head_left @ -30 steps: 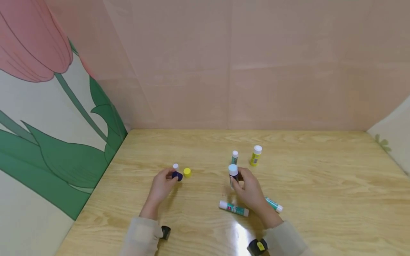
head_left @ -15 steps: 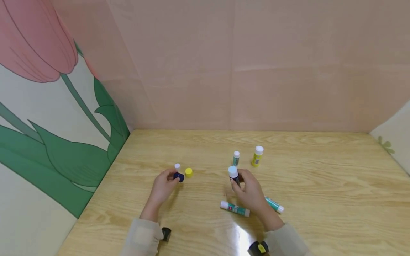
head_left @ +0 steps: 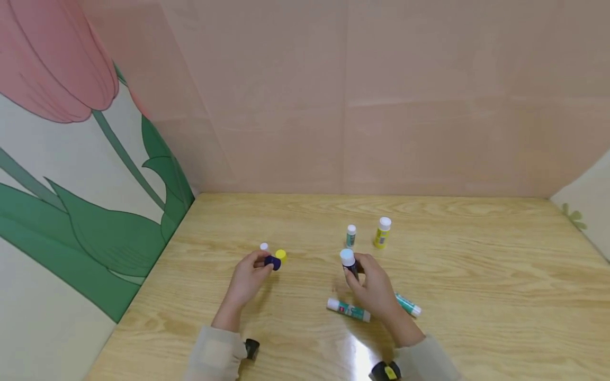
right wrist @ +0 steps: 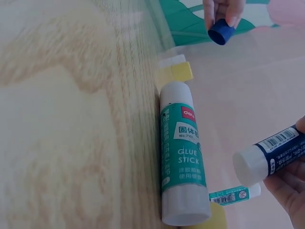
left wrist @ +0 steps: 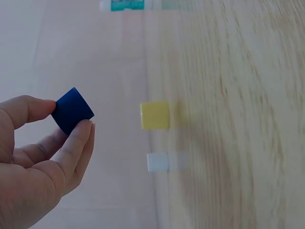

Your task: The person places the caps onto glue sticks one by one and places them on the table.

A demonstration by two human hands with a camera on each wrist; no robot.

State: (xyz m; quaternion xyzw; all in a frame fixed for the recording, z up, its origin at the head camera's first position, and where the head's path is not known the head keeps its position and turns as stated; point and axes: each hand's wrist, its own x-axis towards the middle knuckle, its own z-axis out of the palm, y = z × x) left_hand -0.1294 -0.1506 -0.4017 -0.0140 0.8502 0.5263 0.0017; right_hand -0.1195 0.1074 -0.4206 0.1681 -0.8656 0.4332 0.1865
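Observation:
My left hand (head_left: 266, 263) pinches a dark blue cap (head_left: 273, 262) between thumb and fingers, just above the table. The wrist view shows the same hand (left wrist: 68, 118) and cap (left wrist: 72, 110) clearly. Beside it stand a yellow cap (head_left: 280, 254) and a white cap (head_left: 264, 246). My right hand (head_left: 356, 270) grips a dark blue glue stick (head_left: 348, 260) upright, its white end on top. In the right wrist view that stick (right wrist: 271, 155) shows a barcode label, with the fingers (right wrist: 286, 188) curled under it.
A green glue stick (head_left: 348, 310) lies near my right hand, and a second one (head_left: 407, 305) lies behind the wrist. A small green stick (head_left: 350, 236) and a yellow stick (head_left: 382, 232) stand upright farther back. Pink walls and a tulip panel (head_left: 95, 159) enclose the wooden table (head_left: 476, 275).
My left hand has shifted slightly right with the blue cap, closer to the yellow cap. My right hand and its glue stick have hardly moved.

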